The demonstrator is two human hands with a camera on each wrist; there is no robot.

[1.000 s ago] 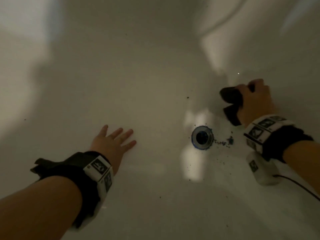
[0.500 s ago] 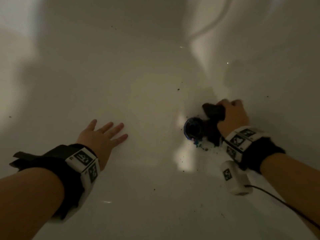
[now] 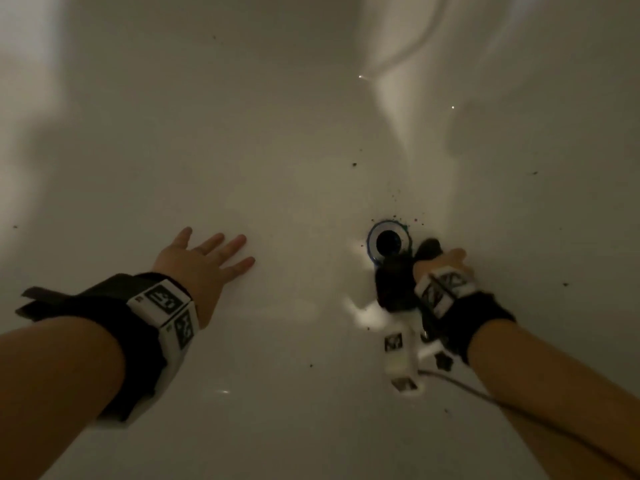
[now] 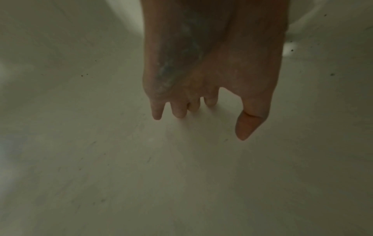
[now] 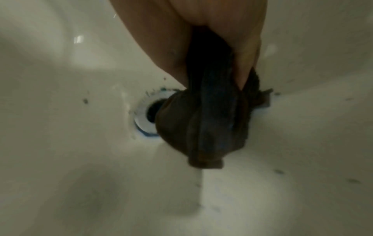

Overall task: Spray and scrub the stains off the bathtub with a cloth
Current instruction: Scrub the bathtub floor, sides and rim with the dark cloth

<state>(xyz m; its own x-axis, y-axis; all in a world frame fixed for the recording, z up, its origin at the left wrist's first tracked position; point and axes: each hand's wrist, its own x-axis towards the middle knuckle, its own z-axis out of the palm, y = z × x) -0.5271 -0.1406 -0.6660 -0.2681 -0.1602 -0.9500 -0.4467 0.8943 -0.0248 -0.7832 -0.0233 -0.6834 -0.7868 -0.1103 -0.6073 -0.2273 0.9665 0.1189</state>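
Head: left hand (image 3: 199, 268) flat on bathtub (image 3: 277, 150) floor, fingers spread, empty. Right hand (image 3: 441, 268) clutching dark cloth (image 3: 394, 285) just beside drain (image 3: 388, 240); dark specks (image 3: 398, 199) around.
Left wrist: fingers (image 4: 177, 110) straight, holding nothing.
Right wrist: cloth bunched in grip, overlapping drain rim.

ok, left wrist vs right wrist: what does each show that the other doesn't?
Only left wrist: the left hand, fingers straight and spread over bare tub floor, holding nothing.

Only right wrist: the right hand gripping a dark cloth that covers part of the drain, with blue-green residue at the drain's rim.

Both: the white bathtub surface with scattered dark specks.
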